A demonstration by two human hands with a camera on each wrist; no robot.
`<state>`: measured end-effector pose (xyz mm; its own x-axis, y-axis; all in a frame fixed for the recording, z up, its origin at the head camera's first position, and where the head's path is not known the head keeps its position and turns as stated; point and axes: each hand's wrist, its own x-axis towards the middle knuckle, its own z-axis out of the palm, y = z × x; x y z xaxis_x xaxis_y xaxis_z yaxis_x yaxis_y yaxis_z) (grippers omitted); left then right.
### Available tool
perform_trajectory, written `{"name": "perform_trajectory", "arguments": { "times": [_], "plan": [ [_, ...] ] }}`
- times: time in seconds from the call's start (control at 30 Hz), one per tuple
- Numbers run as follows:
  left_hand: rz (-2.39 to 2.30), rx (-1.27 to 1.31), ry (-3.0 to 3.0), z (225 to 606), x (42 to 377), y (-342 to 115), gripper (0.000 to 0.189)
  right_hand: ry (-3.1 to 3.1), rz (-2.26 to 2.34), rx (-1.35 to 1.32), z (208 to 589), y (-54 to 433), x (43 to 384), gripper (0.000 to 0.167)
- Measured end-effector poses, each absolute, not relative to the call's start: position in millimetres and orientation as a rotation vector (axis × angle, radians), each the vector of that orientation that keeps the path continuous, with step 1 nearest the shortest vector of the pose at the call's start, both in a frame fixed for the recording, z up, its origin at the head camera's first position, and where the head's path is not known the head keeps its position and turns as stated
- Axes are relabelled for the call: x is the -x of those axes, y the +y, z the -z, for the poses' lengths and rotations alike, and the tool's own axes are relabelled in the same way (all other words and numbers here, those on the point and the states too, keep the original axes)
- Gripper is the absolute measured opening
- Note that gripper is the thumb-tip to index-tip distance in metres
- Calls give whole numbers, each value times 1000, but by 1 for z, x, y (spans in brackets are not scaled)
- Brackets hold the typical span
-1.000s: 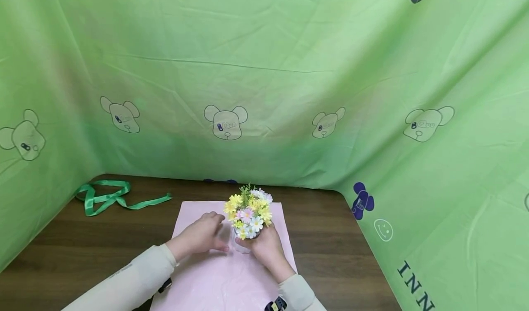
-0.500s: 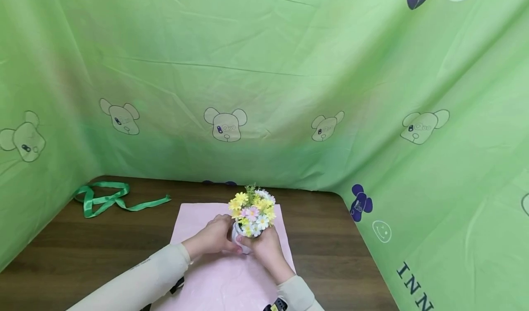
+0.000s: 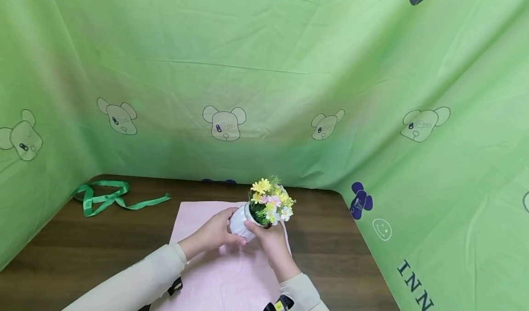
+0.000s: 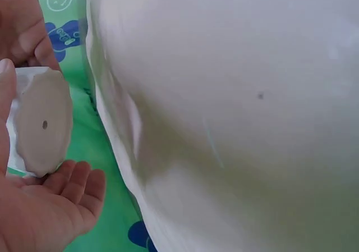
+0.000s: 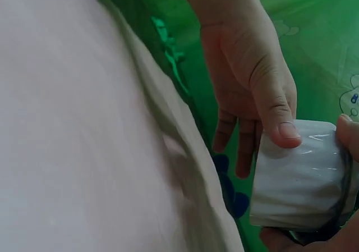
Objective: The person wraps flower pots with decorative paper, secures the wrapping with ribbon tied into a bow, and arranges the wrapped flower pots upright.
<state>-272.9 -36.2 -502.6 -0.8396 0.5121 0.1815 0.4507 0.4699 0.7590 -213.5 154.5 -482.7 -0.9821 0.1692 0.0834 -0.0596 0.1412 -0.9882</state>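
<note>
A white flowerpot [image 3: 239, 223] with yellow, pink and white artificial-looking daisies [image 3: 272, 201] is held between both hands above the pink sheet [image 3: 223, 279]. It leans over, its blooms toward the right. My left hand [image 3: 211, 234] grips the pot's lower side, thumb in front; in the right wrist view that thumb lies on the pot's smooth wall [image 5: 303, 179]. Near the rim, my right hand [image 3: 270, 245] holds the pot with its thumb across the front, its other fingers mostly hidden behind. The left wrist view shows the scalloped base [image 4: 45, 109] with a small central hole.
A loose green ribbon [image 3: 105, 198] lies on the brown wooden table [image 3: 103, 242] at the back left. Green printed cloth [image 3: 272, 86] hangs behind and along both sides. The pink sheet spreads under the hands toward the front edge.
My left hand has come in from the left and taken hold of the pot. The pot has been tilted, its flowers swinging to the right.
</note>
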Motion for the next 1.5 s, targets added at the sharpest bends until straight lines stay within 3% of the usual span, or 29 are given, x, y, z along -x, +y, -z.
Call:
{"name": "perform_trajectory", "arguments": {
  "times": [0.43, 0.63, 0.9, 1.17, 1.5],
  "plan": [
    [-1356, -793, 2719, 481, 264, -24, 91, -1887, -2531, 127, 480, 162, 211, 68],
    [-1331, -724, 2743, 475, 263, -25, 92, -2000, -2527, 50, 478, 168, 202, 65],
    [-1318, -685, 2762, 467, 264, -29, 89, -2900, -1677, -263, 446, 194, 173, 75],
    [-1228, -735, 2782, 464, 262, -25, 97, -2977, -778, -826, 402, 193, 167, 51],
    [-1242, -795, 2741, 462, 260, -23, 88, -2742, -83, -867, 387, 179, 198, 77]
  ]
}}
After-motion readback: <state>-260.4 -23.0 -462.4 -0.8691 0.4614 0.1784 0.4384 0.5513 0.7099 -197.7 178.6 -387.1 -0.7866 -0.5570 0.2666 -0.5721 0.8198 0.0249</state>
